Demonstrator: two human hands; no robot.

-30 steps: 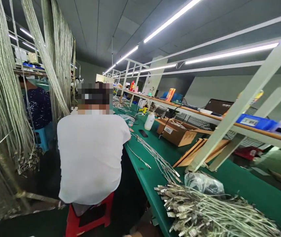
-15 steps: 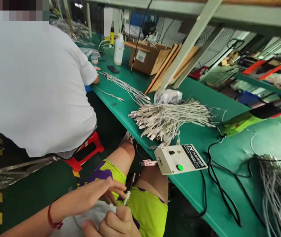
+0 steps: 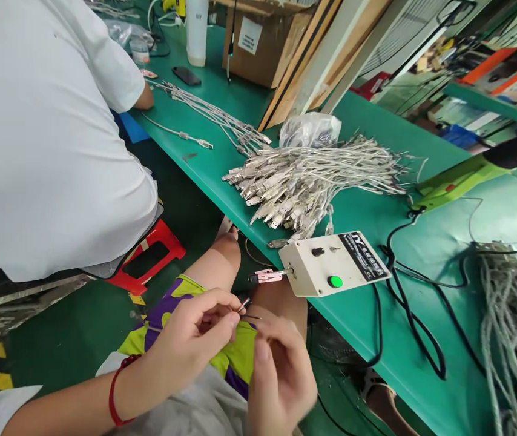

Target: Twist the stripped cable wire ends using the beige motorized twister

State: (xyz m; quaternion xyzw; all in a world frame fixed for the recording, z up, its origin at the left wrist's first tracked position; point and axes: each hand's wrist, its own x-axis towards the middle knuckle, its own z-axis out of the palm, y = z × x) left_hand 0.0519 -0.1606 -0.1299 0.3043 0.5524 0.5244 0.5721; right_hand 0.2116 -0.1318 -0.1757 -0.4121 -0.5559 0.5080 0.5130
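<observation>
Over my lap, my left hand (image 3: 195, 336) pinches the end of a thin cable (image 3: 244, 304) between thumb and fingertips. My right hand (image 3: 279, 375) is curled close beside it, fingers bent; what it holds I cannot make out. A cream tester box (image 3: 331, 270) with a green button sits at the bench edge just above my hands, a pink-tipped connector (image 3: 265, 277) sticking out of its left side. Behind the box lies a heap of silver USB cables (image 3: 299, 181).
A person in a white shirt (image 3: 45, 133) sits on a red stool (image 3: 149, 254) to my left at the green bench (image 3: 376, 327). Black cords (image 3: 404, 327), a grey cable bundle (image 3: 513, 327), a cardboard box (image 3: 258, 42), a white bottle (image 3: 196, 30) and a phone (image 3: 186, 75) lie on it.
The view dropped from the room to my lap and bench. My hands rose and came together; the left hand now pinches the cable end.
</observation>
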